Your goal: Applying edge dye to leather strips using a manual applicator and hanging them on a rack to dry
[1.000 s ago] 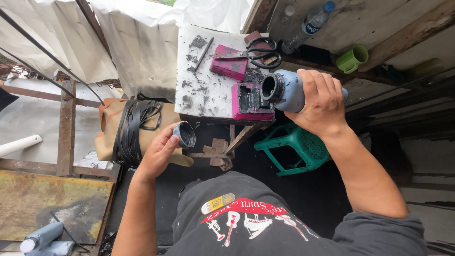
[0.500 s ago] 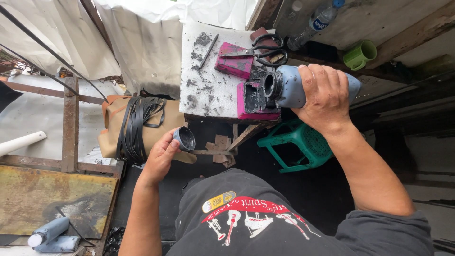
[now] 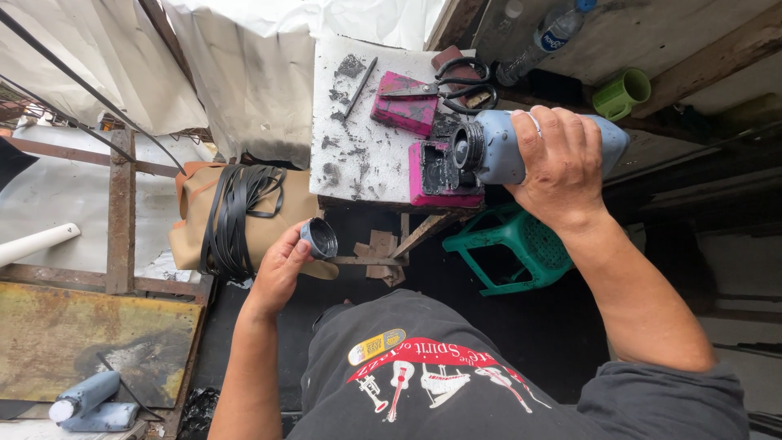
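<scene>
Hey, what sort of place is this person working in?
Probably a makeshift outdoor workshop or street repair stall. A small white work table is smeared with black residue and holds scissors and pink blocks, with tarpaulin sheets hung behind it, a rusty metal frame alongside, and a green plastic stool underneath.

The right hand covers the middle of the grey-blue bottle, hiding its label. The clear bottle at the far edge is cut off at its cap. The person's legs are hidden beneath the black shirt.
</scene>
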